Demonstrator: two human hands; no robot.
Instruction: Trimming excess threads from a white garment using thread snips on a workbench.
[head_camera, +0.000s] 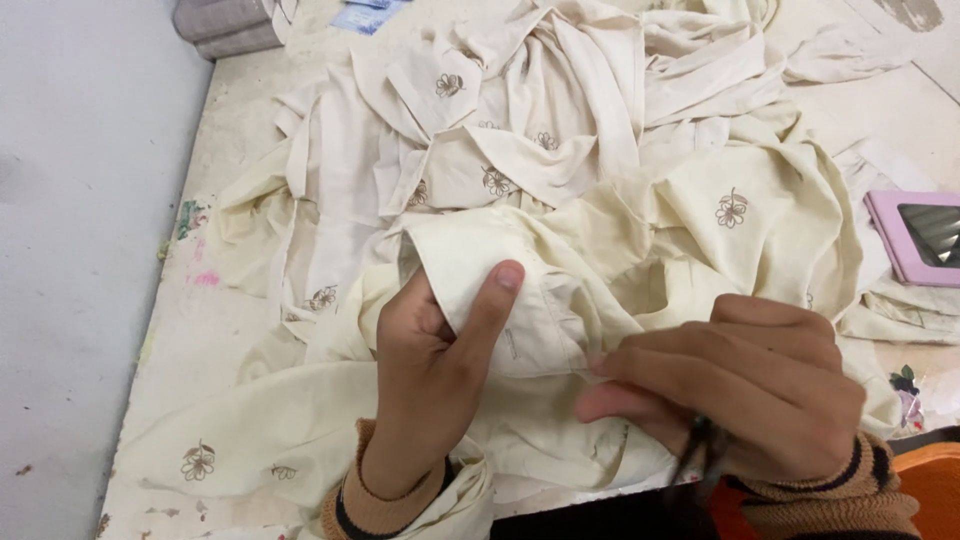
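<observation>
The left hand (430, 385) pinches a fold of cream garment (520, 300) under its thumb near the table's (215, 330) front edge. Beside it, the right hand (745, 390) is closed on dark snips (703, 445), fingertips touching the cloth. Farther back lies a heap of embroidered pieces (560, 130); a pink-framed mirror (915, 237) sits at the right edge.
</observation>
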